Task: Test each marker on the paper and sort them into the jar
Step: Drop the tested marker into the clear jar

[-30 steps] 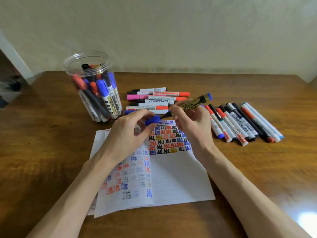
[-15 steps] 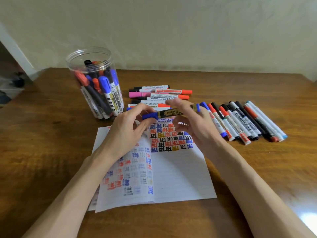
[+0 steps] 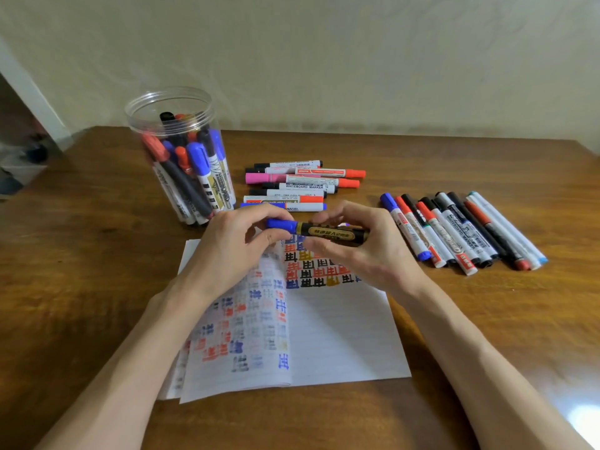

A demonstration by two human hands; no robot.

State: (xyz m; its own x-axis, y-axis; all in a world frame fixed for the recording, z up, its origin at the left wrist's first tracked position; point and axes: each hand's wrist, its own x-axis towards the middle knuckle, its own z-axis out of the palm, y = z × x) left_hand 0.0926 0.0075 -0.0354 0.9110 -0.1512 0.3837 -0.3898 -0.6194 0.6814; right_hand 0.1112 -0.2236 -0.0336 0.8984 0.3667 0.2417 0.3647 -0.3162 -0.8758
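Blue plastic marks the cap end of the marker, which is held level above the top of the paper. The left hand pinches the blue cap between thumb and fingertips. The right hand is closed around the black-and-gold barrel, fingers over the top and thumb beneath. Both hands are close together, each clamped on its own end of the one marker. The cap appears to sit against the barrel; whether it is fully seated cannot be told.

Judged step: closing the marker before it goes into the jar.

1. Keep the barrel fixed in the right hand and press the cap straight along the marker's axis. A skewed push may leave it loose.
2. Confirm that the cap meets the barrel evenly all round.
3. Carry the marker to the jar, which stands at the rear left of the tabletop, already well filled. Lower it upright into a gap between the markers inside.

Two groups of markers lie on the tabletop: one row just behind the hands, another to the right of the paper.
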